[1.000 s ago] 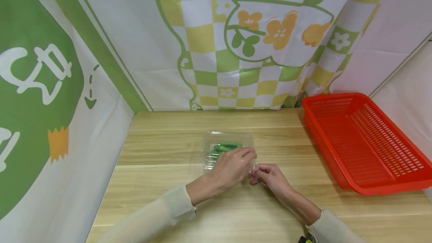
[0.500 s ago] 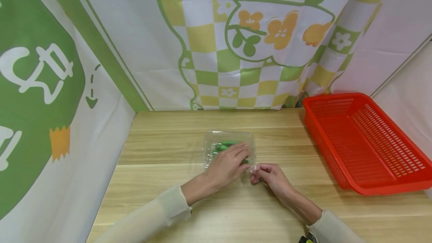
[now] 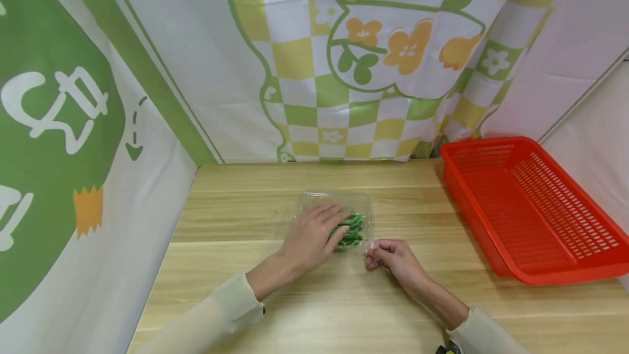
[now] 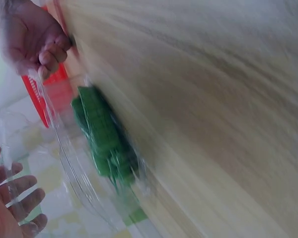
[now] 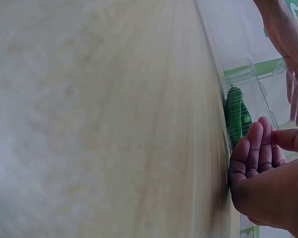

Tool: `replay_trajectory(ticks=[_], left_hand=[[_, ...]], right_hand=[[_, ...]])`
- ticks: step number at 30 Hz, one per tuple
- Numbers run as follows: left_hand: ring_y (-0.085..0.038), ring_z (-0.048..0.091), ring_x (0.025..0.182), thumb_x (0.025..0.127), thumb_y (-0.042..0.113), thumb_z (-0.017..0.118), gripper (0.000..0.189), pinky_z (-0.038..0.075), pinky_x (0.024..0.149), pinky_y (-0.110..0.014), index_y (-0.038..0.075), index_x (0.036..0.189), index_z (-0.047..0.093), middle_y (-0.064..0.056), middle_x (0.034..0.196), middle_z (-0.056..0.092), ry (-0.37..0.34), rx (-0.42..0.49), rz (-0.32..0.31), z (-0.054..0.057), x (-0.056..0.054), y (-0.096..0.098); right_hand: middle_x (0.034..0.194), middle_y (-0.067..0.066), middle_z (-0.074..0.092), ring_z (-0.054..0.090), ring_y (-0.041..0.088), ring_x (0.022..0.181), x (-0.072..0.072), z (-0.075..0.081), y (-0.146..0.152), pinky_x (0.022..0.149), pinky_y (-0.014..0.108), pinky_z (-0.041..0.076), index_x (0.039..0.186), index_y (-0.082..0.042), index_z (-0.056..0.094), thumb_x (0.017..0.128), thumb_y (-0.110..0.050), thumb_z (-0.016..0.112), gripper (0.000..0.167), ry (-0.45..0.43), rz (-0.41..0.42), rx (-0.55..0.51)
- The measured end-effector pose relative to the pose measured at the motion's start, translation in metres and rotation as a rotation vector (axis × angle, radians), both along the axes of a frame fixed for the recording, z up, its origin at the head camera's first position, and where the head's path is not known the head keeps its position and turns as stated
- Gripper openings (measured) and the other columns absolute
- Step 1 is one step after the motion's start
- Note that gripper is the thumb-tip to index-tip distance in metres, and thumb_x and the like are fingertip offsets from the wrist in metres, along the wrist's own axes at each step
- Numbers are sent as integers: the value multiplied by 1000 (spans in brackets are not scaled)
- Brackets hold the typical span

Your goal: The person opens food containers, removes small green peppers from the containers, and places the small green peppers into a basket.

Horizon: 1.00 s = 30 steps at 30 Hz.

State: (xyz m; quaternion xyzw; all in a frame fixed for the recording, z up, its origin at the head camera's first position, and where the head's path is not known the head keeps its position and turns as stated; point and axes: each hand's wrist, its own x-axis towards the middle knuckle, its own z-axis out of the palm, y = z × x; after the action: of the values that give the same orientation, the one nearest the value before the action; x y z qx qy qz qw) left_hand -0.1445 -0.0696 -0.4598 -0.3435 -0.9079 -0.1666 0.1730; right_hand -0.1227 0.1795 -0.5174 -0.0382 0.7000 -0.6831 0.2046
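A clear plastic clamshell box (image 3: pixel 368 220) stands on the table with several long green peppers (image 3: pixel 352 228) inside. My left hand (image 3: pixel 310 236) is over the left part of the box, fingers spread and nearly straight, covering some of the peppers. In the left wrist view, the raised clear lid (image 4: pixel 10 131) overlaps the fingers of that hand. My right hand (image 3: pixel 397 260) pinches the near right corner of the box between thumb and finger. Thin stems show at one end of the peppers (image 4: pixel 102 131) in the left wrist view.
A red perforated plastic basket (image 3: pixel 540 223) stands on the right side of the wooden table (image 3: pixel 236 206). Behind the table hangs a checked, flowered curtain (image 3: pixel 339 108). A white and green cloth wall (image 3: pixel 162 179) runs along the left edge.
My left hand has moved left from the right corner across the box, its fingers spreading out and exposing the peppers on the right. The right hand has stayed at the corner.
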Motion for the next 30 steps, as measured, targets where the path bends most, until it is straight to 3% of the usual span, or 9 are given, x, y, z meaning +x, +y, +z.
replay_trajectory(ticks=[5,10,13,18,26,30], left_hand=[[-30,64,134,109,28,58,35,45,122,-51,7,135,71,-13,139,70,-4,62,40,4,-7,-13],[-32,65,132,108,23,61,30,49,118,-49,7,129,74,-13,137,72,-68,183,73,9,-18,-25],[-32,66,130,108,25,61,32,54,113,-49,5,129,74,-12,135,73,-176,272,91,11,-24,-31],[-30,62,135,110,31,60,36,50,117,-50,7,133,72,-9,137,72,-422,456,99,13,-35,-40],[-33,58,140,109,34,59,38,42,122,-57,7,132,73,-9,144,68,-603,553,42,13,-52,-51],[-30,54,144,112,36,53,40,39,124,-57,9,137,70,-8,149,64,-743,635,-8,14,-59,-56]], right_hand=[[86,7,74,69,13,79,1,0,-1,78,25,64,105,19,67,103,-4,61,24,-10,-15,-12],[85,6,74,69,13,78,1,0,-1,77,24,63,105,18,68,103,-4,60,23,-11,-18,-18],[85,5,74,68,12,78,1,0,-1,77,24,63,104,19,67,103,-4,60,24,-8,-18,-14],[85,6,74,68,13,78,0,0,-1,76,24,63,104,18,68,103,-4,60,23,-11,-17,-9],[86,6,74,68,13,78,0,0,0,76,24,63,104,19,67,103,-4,60,25,-13,-5,-8],[86,7,74,69,13,78,0,1,0,76,25,63,106,21,65,103,-4,60,27,-14,2,-13]])
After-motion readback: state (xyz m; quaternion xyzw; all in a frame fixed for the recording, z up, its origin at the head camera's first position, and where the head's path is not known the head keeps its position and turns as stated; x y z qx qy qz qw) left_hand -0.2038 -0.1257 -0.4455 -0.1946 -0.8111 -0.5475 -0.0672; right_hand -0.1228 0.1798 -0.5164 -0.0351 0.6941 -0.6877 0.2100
